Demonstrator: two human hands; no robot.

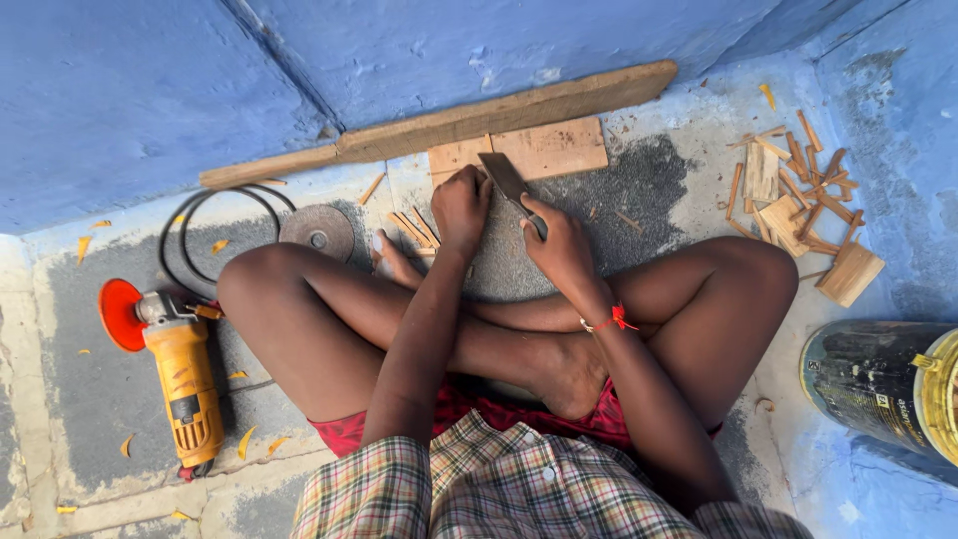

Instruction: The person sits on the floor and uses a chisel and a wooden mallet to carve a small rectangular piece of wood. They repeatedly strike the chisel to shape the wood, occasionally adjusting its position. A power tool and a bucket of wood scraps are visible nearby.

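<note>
I sit cross-legged on a grey floor. My right hand (561, 243) grips the handle of a broad flat blade (504, 178) that slants up toward a thin wooden board (554, 148). My left hand (461, 203) is closed on something small just beside the blade's edge, at the board's near side; what it holds is hidden by the fingers. A few thin wooden strips (411, 228) lie on the floor left of that hand, by my foot.
A long rough plank (439, 125) lies along the blue wall. An orange angle grinder (180, 374) with a red disc, its black cable and a loose grinding disc (317, 232) sit left. Wood offcuts (798, 195) are piled right; a dark tin (883, 384) lies lower right.
</note>
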